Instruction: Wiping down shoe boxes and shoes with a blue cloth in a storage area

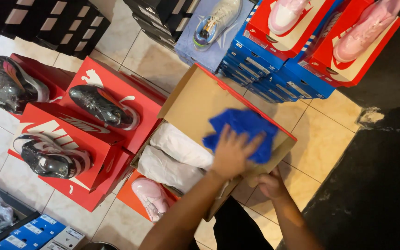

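The left hand (231, 155) presses a blue cloth (242, 132) flat on the open box lid (200, 99), mid-wipe, while the right hand (269, 185) grips the lid's near edge; next, sweeping toward uncleaned cardboard needs steady bracing.

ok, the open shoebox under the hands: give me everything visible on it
The open cardboard shoebox is plain brown inside with a red outer skin showing along the lid's edge. Its hinged lid is folded open and lies tilted. The base holds white wrapping paper bundled over the contents. A crumpled blue cloth lies on the inner lid, pressed flat by the left hand with fingers spread. The right hand grips the lid's near edge from below. The box rests over an orange box.
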